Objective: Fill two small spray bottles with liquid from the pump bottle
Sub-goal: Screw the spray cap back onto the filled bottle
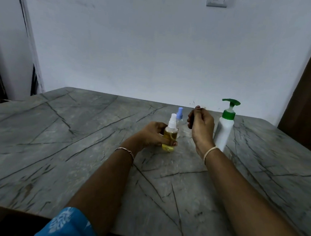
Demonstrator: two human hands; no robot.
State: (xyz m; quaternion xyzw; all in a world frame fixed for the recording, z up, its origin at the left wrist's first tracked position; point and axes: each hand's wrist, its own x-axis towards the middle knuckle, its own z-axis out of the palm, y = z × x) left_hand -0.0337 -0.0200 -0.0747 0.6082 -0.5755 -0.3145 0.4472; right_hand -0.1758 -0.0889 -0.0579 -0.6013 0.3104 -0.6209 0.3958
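- Left hand (153,134) is wrapped round the first spray bottle (170,135), fingers curled across its front and thumb behind, a firm grip at mid-body
- That bottle is small and clear, full of yellow liquid up to the shoulder, with a white spray top on it; its base sits at or just off the table (74,148), and which one I cannot tell
- Right behind it, nearly touching, stands the second spray bottle (179,116): pale blue spray top, clear body mostly hidden by the first
- Right hand (201,121) is up in the air, just right of both sprayers, fingers curled in toward the palm; there is a dark patch between the fingertips, and whether it pinches anything I cannot tell
- The pump bottle (224,130) stands upright at the right, just beyond the right wrist: tall white body, green collar, green pump head with its spout to the left
- A thin bracelet (126,151) is on the left wrist and a pale band (210,152) on the right
- Blue patterned sleeves (68,224) show at the bottom edge
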